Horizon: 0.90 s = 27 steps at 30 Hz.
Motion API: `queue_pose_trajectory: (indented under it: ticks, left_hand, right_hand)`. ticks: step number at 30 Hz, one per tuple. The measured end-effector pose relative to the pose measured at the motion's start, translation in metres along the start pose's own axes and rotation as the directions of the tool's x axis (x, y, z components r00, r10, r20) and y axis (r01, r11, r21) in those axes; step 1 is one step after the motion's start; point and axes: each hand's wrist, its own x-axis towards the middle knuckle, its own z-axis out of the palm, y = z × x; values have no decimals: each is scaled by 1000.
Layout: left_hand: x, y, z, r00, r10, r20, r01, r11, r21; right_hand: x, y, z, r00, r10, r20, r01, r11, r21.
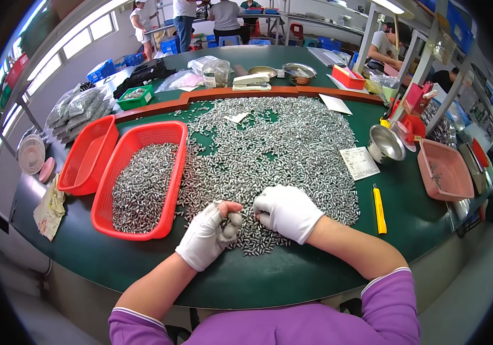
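Observation:
Small silver, spindle-shaped metal pieces (292, 144) lie in a broad, loose layer on the green table. My left hand (207, 234), in a white glove with bare fingertips showing, is raised over the near edge of the layer. Its fingers are curled and pressed together; whatever they hold is too small to make out. My right hand (288, 213), also white-gloved, rests with its fingers bent down into the pieces. Its fingertips are mostly hidden, and I cannot see what is between them. Left of my hands, a red plastic basket (143, 235) holds a heap of the same pieces.
A second red basket (88, 155) stands farther left, beside a stained cloth (50, 211). To the right are a yellow utility knife (379, 210), a printed slip (359, 163), a metal bowl (386, 144) and a pink tub (445, 172). A wooden strip (246, 94) borders the back.

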Motion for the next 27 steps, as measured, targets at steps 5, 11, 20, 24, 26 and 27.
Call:
queue_pose_trajectory:
  ticks: [5, 11, 20, 24, 26, 27]
  left_hand:
    - [1, -1, 1, 1000, -4, 24, 4, 1000, 14]
    - [1, -1, 3, 1000, 13, 17, -14, 1000, 16]
    - [0, 0, 3, 997, -60, 47, 58, 998, 30]
    - [-1, -1, 6, 989, -114, 90, 106, 990, 95]
    - [-4, -2, 11, 993, -84, 85, 78, 994, 70]
    - [-4, -2, 11, 994, -73, 82, 67, 995, 70]
  right_hand:
    - [-3, 2, 0, 994, -41, -102, 48, 997, 68]
    - [-1, 4, 7, 989, -75, -129, 88, 991, 99]
    - [-1, -8, -15, 899, -11, -438, 135, 958, 253]
    - [-4, -20, -21, 927, -13, -374, 204, 855, 476]
    - [-5, -22, -18, 928, -5, -374, 214, 827, 520]
    - [-6, -23, -17, 935, 27, -353, 189, 807, 559]
